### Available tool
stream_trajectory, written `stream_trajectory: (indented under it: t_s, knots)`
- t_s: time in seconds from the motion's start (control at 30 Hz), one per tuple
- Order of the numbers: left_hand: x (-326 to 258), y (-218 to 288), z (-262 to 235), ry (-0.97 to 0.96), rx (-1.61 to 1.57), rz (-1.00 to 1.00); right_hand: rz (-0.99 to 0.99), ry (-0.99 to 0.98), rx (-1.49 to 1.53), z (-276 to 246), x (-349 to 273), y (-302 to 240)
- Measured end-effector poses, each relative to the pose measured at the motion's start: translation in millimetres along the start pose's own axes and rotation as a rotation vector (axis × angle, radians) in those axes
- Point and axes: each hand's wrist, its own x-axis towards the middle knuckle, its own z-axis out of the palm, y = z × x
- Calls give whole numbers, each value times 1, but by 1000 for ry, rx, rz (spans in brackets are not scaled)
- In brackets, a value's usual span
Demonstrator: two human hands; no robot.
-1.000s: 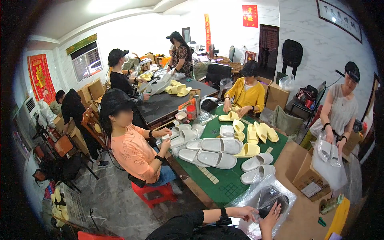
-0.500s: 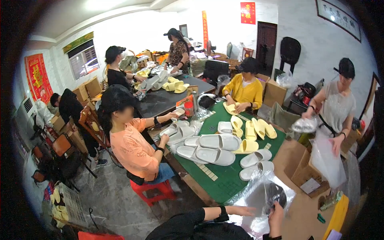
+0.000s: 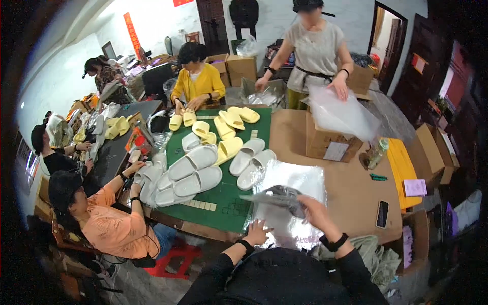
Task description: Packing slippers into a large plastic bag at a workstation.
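My right hand [image 3: 314, 212] grips a clear plastic bag [image 3: 277, 195] with a dark slipper inside, held just above the table. My left hand [image 3: 257, 232] lies flat, fingers spread, on the near edge of a stack of clear plastic bags [image 3: 297, 178] on the brown table. Just left of the stack is a green mat [image 3: 229, 206] carrying white slippers [image 3: 195, 165] and yellow slippers [image 3: 230, 147]. Two pale slippers [image 3: 250, 162] lie nearest the stack.
Three people work at the table: one in orange [image 3: 109, 229] at left, one in yellow [image 3: 198, 81] opposite, one in grey [image 3: 315, 48] spreading plastic over a cardboard box [image 3: 325, 145]. A phone [image 3: 382, 214], a bottle [image 3: 377, 152] and a yellow bin [image 3: 404, 168] are on the right.
The view has swung right and closer over the table. My left hand has left the bagged slipper and now rests on the bag stack; my right hand still holds the bag.
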Motion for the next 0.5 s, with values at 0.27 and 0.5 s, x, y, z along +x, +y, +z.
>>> stream_trajectory:
  t_s: [0.27, 0.5]
  knots:
    - [-4, -5, -1, 26, -70, 6, 110, 342, -54, -76, -10, 60]
    - [4, 0, 10, -40, -78, 18, 238, 207, -563, -106, -62, 84]
